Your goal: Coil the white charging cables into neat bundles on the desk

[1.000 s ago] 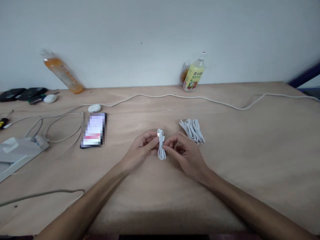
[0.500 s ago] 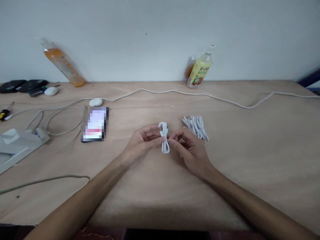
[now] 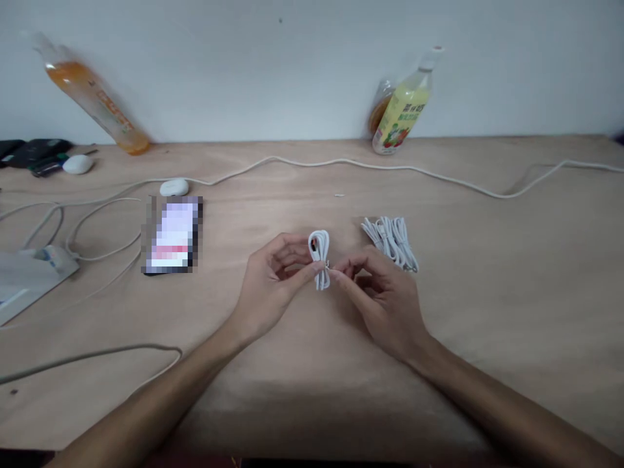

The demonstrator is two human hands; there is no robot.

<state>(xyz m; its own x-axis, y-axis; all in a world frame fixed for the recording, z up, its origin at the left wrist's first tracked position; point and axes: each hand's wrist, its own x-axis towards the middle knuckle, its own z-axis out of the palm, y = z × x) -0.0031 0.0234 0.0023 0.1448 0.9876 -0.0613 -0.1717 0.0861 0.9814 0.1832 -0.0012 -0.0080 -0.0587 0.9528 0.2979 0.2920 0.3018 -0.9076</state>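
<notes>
Pinching white coil [image 3: 319, 244] and blurred tie [image 3: 327, 265], 2 hands [image 3: 273, 279] [image 3: 387, 296]; bundles [image 3: 392, 238] partly hidden.

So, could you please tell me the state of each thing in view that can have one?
Held cable, coiled, tied at its middle
Left grip, closed on the held cable
Right grip, at the tie; pinching unclear
Cable bundles, coiled, lying together
Phone, screen lit, content pixelated
Yellow-labelled bottle, standing, capped
Orange bottle, liquid inside, cap blurred
Long white cable, uncoiled, wavy
White case, seemingly shut

Desk-type wkspace, wd tabletop [image 3: 487, 305], ph. [image 3: 173, 234], wht cord [image 3: 312, 165]
</notes>
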